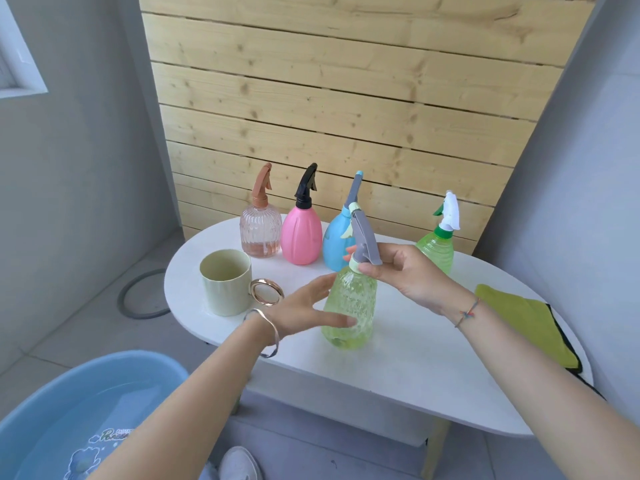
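Green bottle [349, 306] is mid-counter [398, 362], with bare surface in front of it up to the near edge. Right grip [405, 275] is clamped round its neck, under the grey sprayer. Left grip [301, 308] is spread, fingers straight against the bottle's side. Mug [225, 282] is near on the left, four spray bottles [300, 237] stand in a row behind, and a cloth [519, 320] lies at the right edge.

Blue basin [104, 367] cut off by left and bottom edges; print on its floor half covered by left forearm, unreadable. White shoe [239, 462] cut by bottom edge. Blue spray bottle [334, 244] partly hidden behind trigger head of pale green spray bottle [349, 306]. Right hand [405, 271]: fingertips hidden behind that neck. Green cloth [519, 320]: near edge behind right forearm. Window [17, 64] cut by left edge.
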`<state>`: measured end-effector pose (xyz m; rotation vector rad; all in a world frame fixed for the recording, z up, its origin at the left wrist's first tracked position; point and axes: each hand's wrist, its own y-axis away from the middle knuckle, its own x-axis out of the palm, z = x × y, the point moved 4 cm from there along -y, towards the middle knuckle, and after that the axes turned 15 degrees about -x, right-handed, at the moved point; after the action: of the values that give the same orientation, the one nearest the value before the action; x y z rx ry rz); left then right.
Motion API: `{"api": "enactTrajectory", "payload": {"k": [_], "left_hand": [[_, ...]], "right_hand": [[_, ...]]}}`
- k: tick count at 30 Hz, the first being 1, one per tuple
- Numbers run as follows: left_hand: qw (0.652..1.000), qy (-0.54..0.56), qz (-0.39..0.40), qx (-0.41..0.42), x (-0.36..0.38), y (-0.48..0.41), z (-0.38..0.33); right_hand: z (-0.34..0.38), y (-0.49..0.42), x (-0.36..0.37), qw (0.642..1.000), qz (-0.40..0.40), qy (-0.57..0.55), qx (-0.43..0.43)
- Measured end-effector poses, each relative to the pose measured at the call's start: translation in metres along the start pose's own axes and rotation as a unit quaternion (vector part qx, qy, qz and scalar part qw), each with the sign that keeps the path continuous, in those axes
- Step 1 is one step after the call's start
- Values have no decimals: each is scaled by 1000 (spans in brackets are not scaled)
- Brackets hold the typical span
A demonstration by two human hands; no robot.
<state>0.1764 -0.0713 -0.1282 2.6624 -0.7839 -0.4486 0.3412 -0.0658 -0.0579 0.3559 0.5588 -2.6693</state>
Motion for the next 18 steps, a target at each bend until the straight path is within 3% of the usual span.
{"api": "enactTrajectory", "payload": {"k": [3,10,15,18], "left_hand": [[994,-48,-88,51,2,-7,-4],[979,-45,-181,84,5,-15,9],[974,-41,-207,87,9,-10,6],[982,-68,-165,65,4,-7,2]], "right_hand": [[-2,3,5,998,-62,-11,-24],[-4,13,16,974,-196,65,-90],[-1,17,24,959,-250,83,-99],[2,15,23,962,-245,92,-78]]}}
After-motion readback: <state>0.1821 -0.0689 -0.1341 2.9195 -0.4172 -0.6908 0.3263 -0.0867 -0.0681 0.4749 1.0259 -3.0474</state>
